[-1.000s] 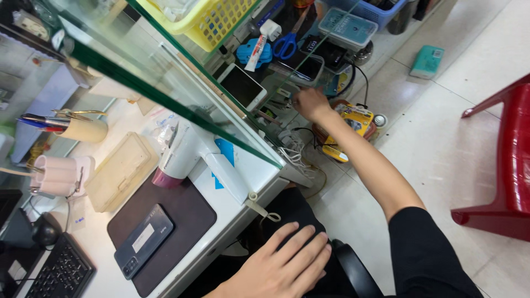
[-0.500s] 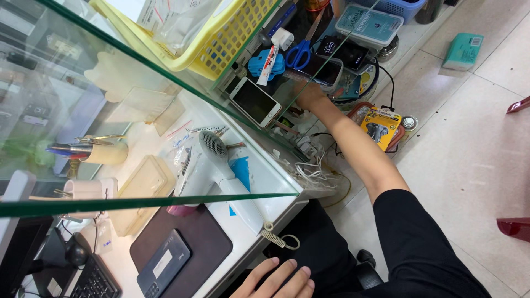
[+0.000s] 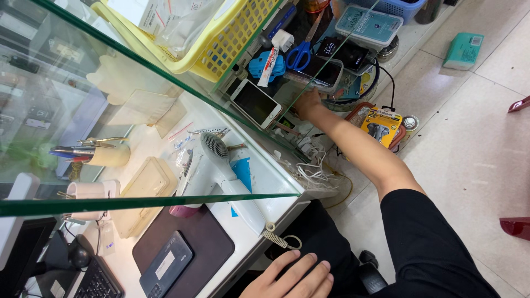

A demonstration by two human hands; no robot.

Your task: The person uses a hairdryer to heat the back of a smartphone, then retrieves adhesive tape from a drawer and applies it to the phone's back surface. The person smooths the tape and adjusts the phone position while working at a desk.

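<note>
My right hand reaches out on a straight arm to a low shelf behind the glass counter edge. It touches a clear plastic tray that holds dark phones, and its fingers are hidden from view. Just left of it lies a white smartphone. Blue scissors lie beyond. My left hand rests flat on my lap at the bottom edge and holds nothing.
A white hair dryer and a dark mat with a dark phone lie on the white desk under a glass top. A yellow basket stands above. White cables, a yellow box and a red chair are on the floor side.
My right hand has moved from the yellow box by the floor up to the shelf tray. The view has tilted, and my left hand sits lower in the picture.
</note>
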